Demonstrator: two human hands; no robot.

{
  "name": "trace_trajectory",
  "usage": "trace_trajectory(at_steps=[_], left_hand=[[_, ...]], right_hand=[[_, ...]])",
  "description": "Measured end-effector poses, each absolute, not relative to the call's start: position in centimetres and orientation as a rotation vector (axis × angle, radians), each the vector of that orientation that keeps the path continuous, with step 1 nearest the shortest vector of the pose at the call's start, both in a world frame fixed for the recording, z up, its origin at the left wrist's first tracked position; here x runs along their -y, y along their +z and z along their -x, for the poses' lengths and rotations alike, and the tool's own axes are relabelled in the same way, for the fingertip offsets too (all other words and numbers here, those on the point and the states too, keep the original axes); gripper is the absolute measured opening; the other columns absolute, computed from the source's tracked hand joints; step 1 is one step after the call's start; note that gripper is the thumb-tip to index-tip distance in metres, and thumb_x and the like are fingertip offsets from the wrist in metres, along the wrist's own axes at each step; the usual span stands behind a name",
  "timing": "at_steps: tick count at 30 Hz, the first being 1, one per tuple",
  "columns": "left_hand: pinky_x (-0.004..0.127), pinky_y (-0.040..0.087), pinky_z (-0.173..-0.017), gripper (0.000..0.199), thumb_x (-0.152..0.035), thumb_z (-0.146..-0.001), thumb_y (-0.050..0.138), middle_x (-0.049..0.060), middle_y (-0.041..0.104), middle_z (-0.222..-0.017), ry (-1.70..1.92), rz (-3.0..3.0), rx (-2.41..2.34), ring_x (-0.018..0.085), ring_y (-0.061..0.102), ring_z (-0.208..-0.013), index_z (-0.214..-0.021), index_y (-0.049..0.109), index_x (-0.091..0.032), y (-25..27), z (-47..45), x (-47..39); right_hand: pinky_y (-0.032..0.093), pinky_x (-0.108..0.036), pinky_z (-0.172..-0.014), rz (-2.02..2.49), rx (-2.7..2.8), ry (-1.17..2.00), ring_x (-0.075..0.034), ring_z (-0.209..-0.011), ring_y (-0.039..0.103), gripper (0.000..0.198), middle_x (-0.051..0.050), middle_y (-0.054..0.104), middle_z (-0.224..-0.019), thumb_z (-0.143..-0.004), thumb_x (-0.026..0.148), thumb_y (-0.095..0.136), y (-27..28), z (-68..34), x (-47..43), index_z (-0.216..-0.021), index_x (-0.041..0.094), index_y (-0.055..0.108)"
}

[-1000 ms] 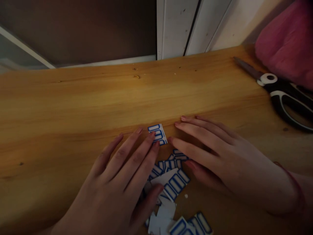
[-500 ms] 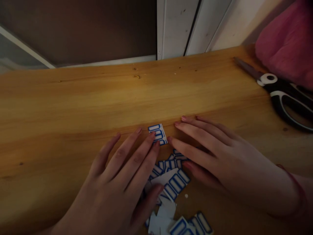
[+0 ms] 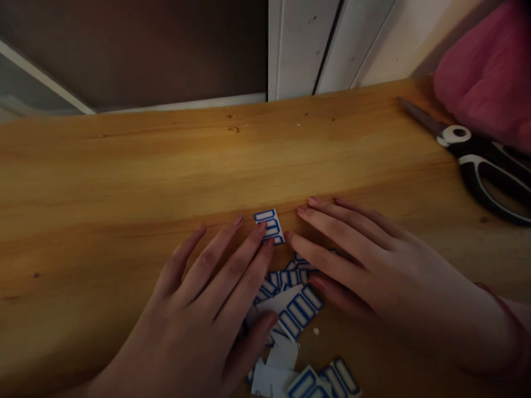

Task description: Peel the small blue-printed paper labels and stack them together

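My left hand (image 3: 207, 298) lies with its fingers stretched out. Two of its fingertips rest on a small white paper piece (image 3: 271, 220) printed with blue-outlined boxes, flat on the wooden table. To the right, my right hand (image 3: 369, 260) is spread, palm down, its index fingertip beside the right edge of that piece. Below and between both hands is a loose pile of similar paper pieces (image 3: 301, 312), some with their blank side up. Part of the pile is hidden under my left hand and my right fingers.
Scissors (image 3: 460, 146) with black and white handles lie at the right of the wooden table (image 3: 166, 171). Behind them sits a fuzzy pink item (image 3: 481, 72). A dark panel and a white frame (image 3: 298, 50) stand along the table's back edge. Small crumbs dot the surface.
The single paper piece has shifted very slightly to the right, with my left fingertips on it. My right hand and the pile look nearly the same.
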State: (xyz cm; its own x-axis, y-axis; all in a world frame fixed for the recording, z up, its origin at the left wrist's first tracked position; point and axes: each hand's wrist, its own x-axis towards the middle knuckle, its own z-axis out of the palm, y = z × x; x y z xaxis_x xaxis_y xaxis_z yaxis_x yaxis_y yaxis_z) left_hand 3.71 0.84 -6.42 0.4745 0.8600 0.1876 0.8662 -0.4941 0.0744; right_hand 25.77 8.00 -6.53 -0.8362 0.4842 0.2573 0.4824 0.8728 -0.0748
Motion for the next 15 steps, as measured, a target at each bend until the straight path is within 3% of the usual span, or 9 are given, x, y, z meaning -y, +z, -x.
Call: trace_trajectory(at_steps=[15], left_hand=[[0.046, 0.026, -0.112, 0.055, -0.041, -0.086, 0.047, 0.006, 0.047, -0.139, -0.307, 2.691, 1.549, 0.029, 0.042, -0.128, -0.135, 0.044, -0.016, -6.4, -3.68, -0.78]], right_hand=[[0.041, -0.048, -0.101, 0.725, 2.765, 0.028, -0.028, -0.123, 0.046, 0.035, -0.012, 0.055, -0.126, -0.087, 0.028, 0.05, -6.57, -25.72, -8.09, -0.12, 0.017, 0.057]])
